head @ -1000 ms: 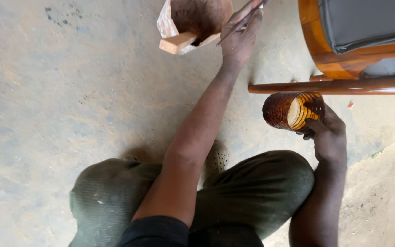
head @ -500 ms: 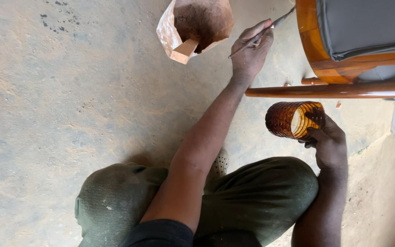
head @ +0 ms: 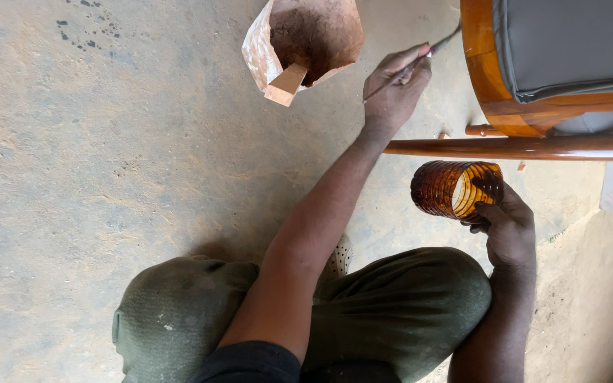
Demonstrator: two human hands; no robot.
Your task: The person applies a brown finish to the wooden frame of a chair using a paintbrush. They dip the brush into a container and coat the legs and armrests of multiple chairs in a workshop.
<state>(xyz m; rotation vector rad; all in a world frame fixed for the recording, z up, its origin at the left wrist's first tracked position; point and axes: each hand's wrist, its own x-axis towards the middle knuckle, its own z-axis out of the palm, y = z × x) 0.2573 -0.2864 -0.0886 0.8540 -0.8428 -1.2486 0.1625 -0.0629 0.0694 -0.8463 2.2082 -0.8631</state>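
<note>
Amber ribbed glass [head: 455, 188]; grey cushion [head: 569, 42]; olive trousers [head: 391, 312].

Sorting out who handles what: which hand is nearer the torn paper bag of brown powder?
Left. The left hand, gripping a thin brush, is beside the bag; the right hand holds the amber container, farther off.

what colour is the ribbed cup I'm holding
Amber-brown ribbed cup, stained darker inside; the head view shows it, in the right hand.

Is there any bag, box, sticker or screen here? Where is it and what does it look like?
Open crumpled paper bag: on the concrete floor at the top, beside the left hand; tan outside, stained reddish-brown inside, torn folded rim.
Ribbed amber glass container: held by the right hand; no label shows.
No signs or screens.
</note>
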